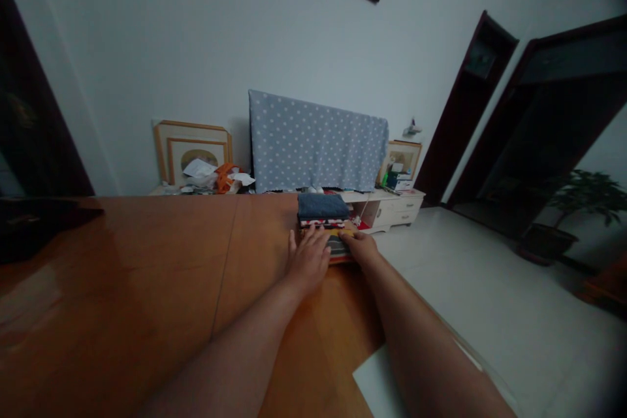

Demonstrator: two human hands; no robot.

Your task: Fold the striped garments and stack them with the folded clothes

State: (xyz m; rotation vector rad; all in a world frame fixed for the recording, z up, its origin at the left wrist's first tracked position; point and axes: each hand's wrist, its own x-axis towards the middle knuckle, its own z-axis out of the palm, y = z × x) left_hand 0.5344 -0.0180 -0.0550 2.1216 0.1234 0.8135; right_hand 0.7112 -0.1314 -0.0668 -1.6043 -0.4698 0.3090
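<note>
folded blue stack [323, 206] partly behind hands [308, 260]

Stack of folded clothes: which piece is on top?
The dark blue folded cloth tops the stack; it is plain, unlike the red-and-white patterned piece right below it.

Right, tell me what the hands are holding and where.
The left hand and right hand are on the near end of a stack of folded clothes, at its left and right sides; a firm grip cannot be told.
</note>
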